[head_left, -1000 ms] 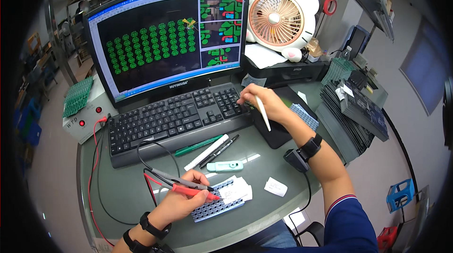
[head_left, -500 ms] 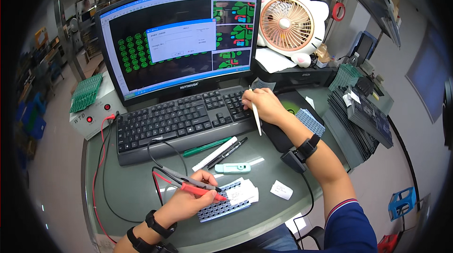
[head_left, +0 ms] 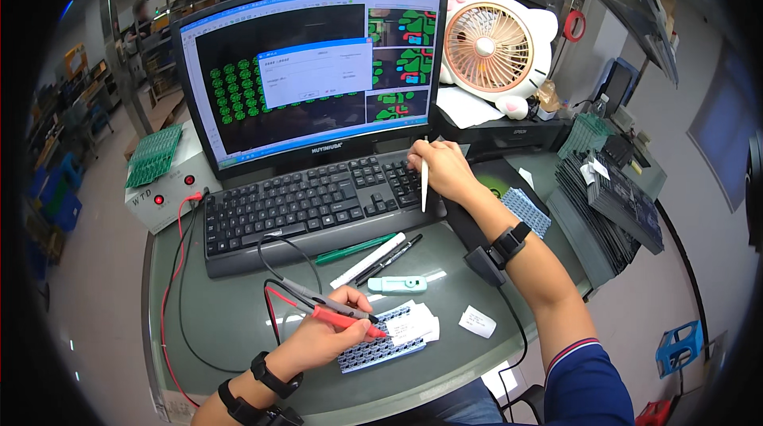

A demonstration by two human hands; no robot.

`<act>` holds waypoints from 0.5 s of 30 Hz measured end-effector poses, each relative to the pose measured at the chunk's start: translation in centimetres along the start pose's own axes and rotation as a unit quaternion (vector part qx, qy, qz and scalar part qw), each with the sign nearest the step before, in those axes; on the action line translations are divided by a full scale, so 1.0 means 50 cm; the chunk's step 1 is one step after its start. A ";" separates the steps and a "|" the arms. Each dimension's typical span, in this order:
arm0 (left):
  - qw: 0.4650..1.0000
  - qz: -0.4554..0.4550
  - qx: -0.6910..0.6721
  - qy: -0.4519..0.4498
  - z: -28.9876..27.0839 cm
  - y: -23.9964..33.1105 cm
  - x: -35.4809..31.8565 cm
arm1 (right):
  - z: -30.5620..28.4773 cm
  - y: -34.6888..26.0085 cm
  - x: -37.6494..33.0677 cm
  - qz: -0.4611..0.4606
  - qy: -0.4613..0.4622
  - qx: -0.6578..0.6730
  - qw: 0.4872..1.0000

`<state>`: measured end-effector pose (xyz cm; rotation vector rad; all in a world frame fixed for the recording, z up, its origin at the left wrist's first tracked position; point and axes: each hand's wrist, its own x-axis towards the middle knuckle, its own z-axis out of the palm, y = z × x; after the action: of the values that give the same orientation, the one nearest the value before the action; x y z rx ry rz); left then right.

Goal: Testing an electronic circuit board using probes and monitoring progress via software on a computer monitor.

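Note:
My left hand (head_left: 324, 338) is closed around a pair of test probes, a red probe (head_left: 338, 316) and a grey-black probe (head_left: 324, 299). Their tips point down over a patterned circuit board panel (head_left: 367, 358), which is partly covered by white paper slips (head_left: 413, 326). At the number pad of the black keyboard (head_left: 282, 207), my right hand (head_left: 447, 172) rests with its fingertips on or just above the keys. A slim white stick (head_left: 424, 187), like a pen, is held in that hand. Behind the keyboard, the monitor (head_left: 326, 148) shows a dialog box over green board drawings.
Between keyboard and panel lie a green pen (head_left: 354, 249), a white marker (head_left: 367, 261), a black pen (head_left: 389, 259) and a mint-coloured tool (head_left: 397, 284). A tester box (head_left: 171, 207) stands left, its leads crossing the table. Stacked dark boards (head_left: 608, 203) and a fan (head_left: 489, 48) are right.
The whole view has shifted slightly. In my right hand the white stick has turned more upright over the number pad. My left hand keeps its hold on the probes over the panel.

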<state>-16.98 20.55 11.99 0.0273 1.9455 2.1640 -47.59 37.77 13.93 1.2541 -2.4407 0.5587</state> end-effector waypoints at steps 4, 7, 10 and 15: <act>1.000 -0.002 0.002 -0.006 -0.006 -0.001 0.001 | 0.012 -0.039 -0.014 -0.126 -0.013 0.045 0.991; 1.000 0.010 0.009 -0.005 -0.006 -0.001 0.002 | -0.014 -0.023 -0.022 -0.074 0.000 0.027 0.997; 1.000 0.010 0.001 -0.002 -0.011 -0.006 0.001 | -0.015 -0.033 -0.013 -0.046 -0.007 0.020 0.999; 1.000 0.012 -0.002 -0.027 -0.004 -0.009 0.005 | 0.018 -0.039 0.000 -0.063 -0.014 0.047 0.997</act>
<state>-17.21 20.43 11.48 0.1075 1.9209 2.1599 -46.12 36.29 13.53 1.4502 -2.3616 0.6316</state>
